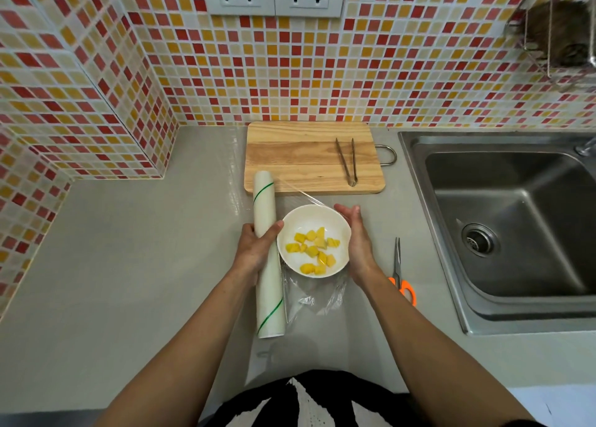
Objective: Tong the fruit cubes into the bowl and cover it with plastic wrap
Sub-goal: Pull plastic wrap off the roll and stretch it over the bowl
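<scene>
At the frame's centre, the white bowl (pixel 313 241) of yellow fruit cubes (pixel 313 249) sits between both hands: left hand (pixel 258 246) grips the plastic wrap roll (pixel 267 255); right hand (pixel 356 241), open-palmed, touches the bowl's rim.

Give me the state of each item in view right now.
Bowl: upright, holds fruit cubes, film stretched over it.
Plastic wrap roll: partly unrolled, gripped by left hand.
Right hand: open, against the bowl's side.
Tongs: lying on cutting board.
Scissors: closed, on counter.
</scene>
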